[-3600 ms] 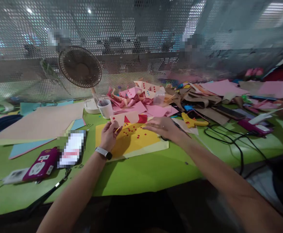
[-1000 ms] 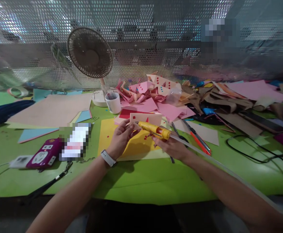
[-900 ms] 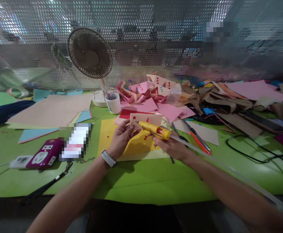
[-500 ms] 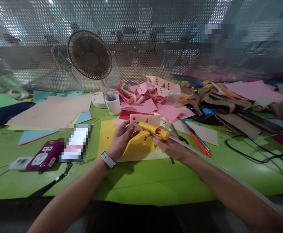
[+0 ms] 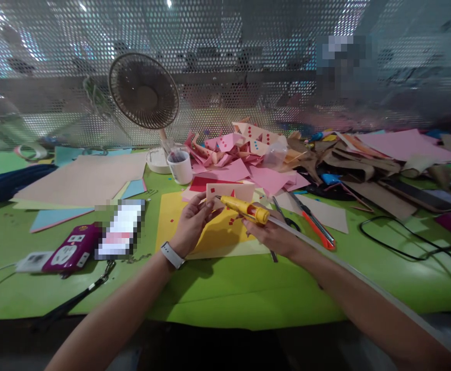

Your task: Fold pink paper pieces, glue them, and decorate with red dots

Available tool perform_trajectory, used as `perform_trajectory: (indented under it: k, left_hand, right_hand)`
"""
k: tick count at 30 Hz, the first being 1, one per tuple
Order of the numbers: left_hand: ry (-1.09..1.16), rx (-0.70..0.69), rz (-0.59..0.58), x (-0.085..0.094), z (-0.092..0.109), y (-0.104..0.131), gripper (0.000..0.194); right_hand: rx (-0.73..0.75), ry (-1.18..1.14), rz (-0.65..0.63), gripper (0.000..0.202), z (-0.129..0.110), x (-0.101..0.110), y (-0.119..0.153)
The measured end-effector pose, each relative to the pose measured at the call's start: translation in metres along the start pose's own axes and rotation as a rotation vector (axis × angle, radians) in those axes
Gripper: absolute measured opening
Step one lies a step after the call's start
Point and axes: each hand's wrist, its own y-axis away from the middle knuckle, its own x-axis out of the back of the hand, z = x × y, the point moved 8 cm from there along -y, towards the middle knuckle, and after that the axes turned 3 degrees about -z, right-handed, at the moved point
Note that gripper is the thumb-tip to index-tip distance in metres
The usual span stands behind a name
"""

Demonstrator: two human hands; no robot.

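My left hand pinches the left end of a pale pink paper strip that carries small red shapes. In my right hand is a yellow glue gun, its dark nozzle at the strip near my left fingers. A white glue stick or cord trails from the gun's back along my right forearm. Below the hands a yellow sheet lies on the green table, with small red pieces on it. A red paper is behind the strip.
Scissors and an orange cutter lie to the right. Behind are a white cup, a fan and heaped pink paper. A phone and purple power bank are left; a black cable loops at right.
The view has shifted very slightly. Both hands, the paper strip and the glue gun hold nearly the same places.
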Motion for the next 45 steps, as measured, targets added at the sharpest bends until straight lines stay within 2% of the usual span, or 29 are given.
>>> perform_trajectory:
  k: [8,11,21,27,32,38,45]
  left_hand:
    - [-0.006,-0.002,-0.012,0.0,0.001,0.0,0.037]
    - [-0.008,-0.003,-0.008,0.001,0.0,-0.001,0.036]
    - [0.01,0.0,0.006,0.001,-0.001,-0.001,0.038]
    - [-0.018,0.001,-0.02,0.001,-0.002,-0.001,0.037]
    - [-0.002,-0.009,-0.007,0.001,-0.001,-0.002,0.038]
    - [0.014,0.009,-0.002,0.0,-0.002,-0.001,0.037]
    - [0.001,-0.004,-0.021,-0.001,-0.002,0.0,0.037]
  right_hand:
    - [0.036,0.059,-0.022,0.007,-0.009,-0.001,0.0]
    - [0.045,0.032,0.007,0.009,-0.009,0.001,-0.001]
    - [0.041,0.062,-0.02,0.012,-0.007,0.0,0.001]
    - [0.094,0.029,-0.038,0.004,-0.012,-0.002,0.001]
    - [0.059,0.079,-0.02,0.009,-0.008,0.001,0.0]
    - [0.138,0.141,-0.03,0.002,-0.015,0.001,0.001]
    - [0.129,0.158,-0.035,0.002,-0.018,0.002,0.0]
